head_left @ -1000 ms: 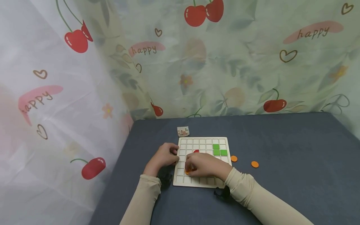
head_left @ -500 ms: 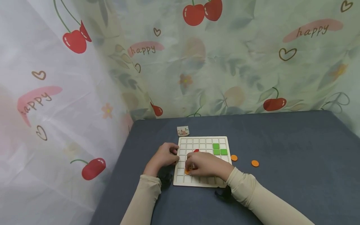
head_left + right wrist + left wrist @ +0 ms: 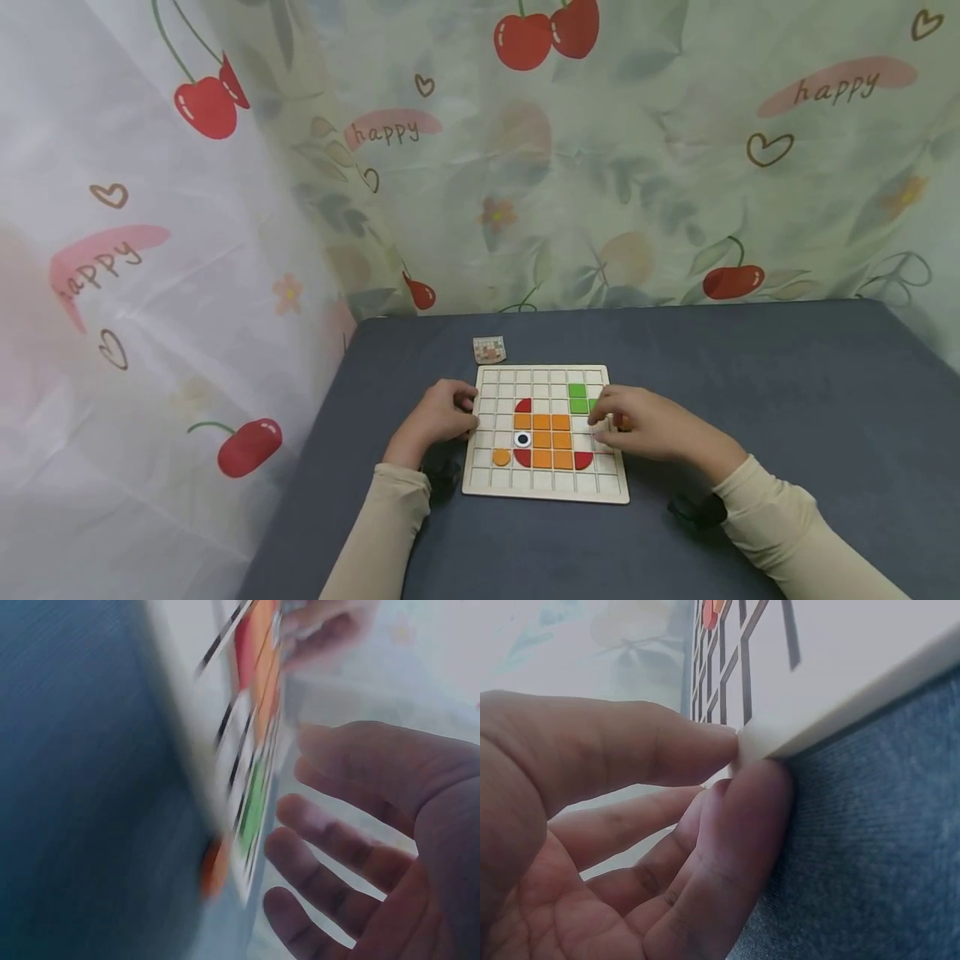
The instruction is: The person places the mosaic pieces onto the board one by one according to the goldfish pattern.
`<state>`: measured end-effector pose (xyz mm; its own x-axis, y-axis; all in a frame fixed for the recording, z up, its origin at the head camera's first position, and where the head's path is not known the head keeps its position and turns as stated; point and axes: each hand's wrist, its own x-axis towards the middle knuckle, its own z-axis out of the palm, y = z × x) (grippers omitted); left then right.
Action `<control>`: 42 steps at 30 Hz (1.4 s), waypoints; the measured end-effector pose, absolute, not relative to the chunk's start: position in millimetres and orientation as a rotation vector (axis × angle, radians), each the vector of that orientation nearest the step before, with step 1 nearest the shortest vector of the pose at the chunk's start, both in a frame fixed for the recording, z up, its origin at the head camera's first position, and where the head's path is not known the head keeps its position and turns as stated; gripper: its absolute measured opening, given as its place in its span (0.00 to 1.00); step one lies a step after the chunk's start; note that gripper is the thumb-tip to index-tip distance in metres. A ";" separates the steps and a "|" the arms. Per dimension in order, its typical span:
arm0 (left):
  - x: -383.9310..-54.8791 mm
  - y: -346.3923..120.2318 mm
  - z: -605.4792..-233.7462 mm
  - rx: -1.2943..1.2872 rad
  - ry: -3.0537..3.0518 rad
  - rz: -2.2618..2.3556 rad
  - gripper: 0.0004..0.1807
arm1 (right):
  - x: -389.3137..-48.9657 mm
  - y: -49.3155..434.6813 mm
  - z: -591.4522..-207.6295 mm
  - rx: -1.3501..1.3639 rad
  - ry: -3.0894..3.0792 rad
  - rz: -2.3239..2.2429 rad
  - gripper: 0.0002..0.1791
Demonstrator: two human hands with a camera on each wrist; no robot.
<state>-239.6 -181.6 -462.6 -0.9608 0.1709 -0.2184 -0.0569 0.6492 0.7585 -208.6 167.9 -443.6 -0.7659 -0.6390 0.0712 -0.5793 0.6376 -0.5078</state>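
A white gridded board (image 3: 487, 482) lies on the table, bearing orange squares (image 3: 553, 439), red quarter-round pieces (image 3: 583, 460), green squares (image 3: 577, 397) and an eye piece (image 3: 522, 439). One orange disc (image 3: 501, 457) sits in a lower-left cell. My left hand (image 3: 438, 417) pinches the board's left edge; thumb and fingertip meet at its rim in the left wrist view. Over the board's right edge hangs my right hand (image 3: 648, 425), fingers loosely bent and apart, nothing between them. Beside that edge an orange disc (image 3: 215, 868) shows blurred in the right wrist view, mostly hidden in the head view.
A small printed card (image 3: 489, 350) lies behind the board's far left corner. The dark grey tabletop (image 3: 750, 375) extends to the right. Printed cloth (image 3: 600, 167) hangs behind and to the left.
My right hand has let go of the orange disc in the lower-left cell and moved right to the board's far side, uncovering the orange and red pieces. The left hand stays put.
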 end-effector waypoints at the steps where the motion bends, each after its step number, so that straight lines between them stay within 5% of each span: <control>1: -239.5 -181.3 -462.6 0.096 2.598 1.207 0.29 | -207.0 177.8 -444.9 -1.002 2.758 -0.773 0.08; 11: -239.6 -177.2 -461.4 0.097 2.599 1.208 0.30 | -193.0 251.8 -455.1 -0.848 2.853 -0.650 0.10; 25: -234.9 -176.6 -461.8 0.125 2.599 1.236 0.29 | -188.2 264.4 -458.8 -0.850 2.862 -0.664 0.12; 42: -234.6 -180.9 -461.3 0.130 2.582 1.247 0.29 | -213.5 105.3 -439.7 -1.212 2.719 -0.769 0.03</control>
